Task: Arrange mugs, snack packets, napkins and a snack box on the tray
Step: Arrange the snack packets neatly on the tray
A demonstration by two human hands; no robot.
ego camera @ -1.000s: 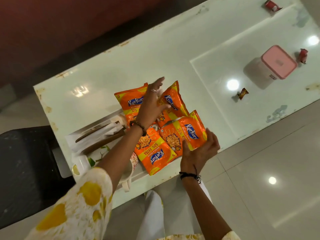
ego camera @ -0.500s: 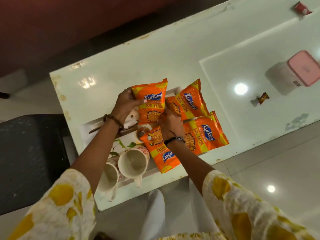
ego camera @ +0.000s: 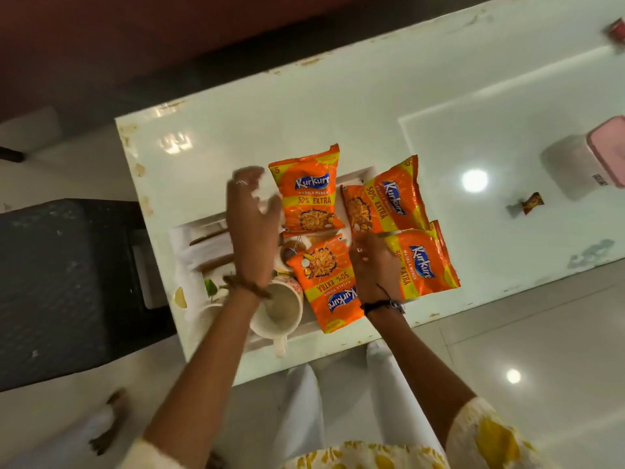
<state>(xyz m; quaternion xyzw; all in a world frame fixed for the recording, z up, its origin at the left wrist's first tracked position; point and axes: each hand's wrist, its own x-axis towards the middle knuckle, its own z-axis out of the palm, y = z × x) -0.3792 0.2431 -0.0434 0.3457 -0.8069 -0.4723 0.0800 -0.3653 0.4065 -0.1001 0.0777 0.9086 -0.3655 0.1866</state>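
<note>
While four orange snack packets crowd the white tray, the left hand hovers with fingers spread, empty, and the right hand presses between two packets. Overlapping packets could slide off the tray's edge onto the bench.

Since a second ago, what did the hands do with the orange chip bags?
The left hand set one snack packet upright at the tray's far side, then let go and now hangs open beside it. The right hand moved from the near right packet into the middle, resting between the packets. The mugs, napkins and pink-lidded snack box stayed put.
</note>
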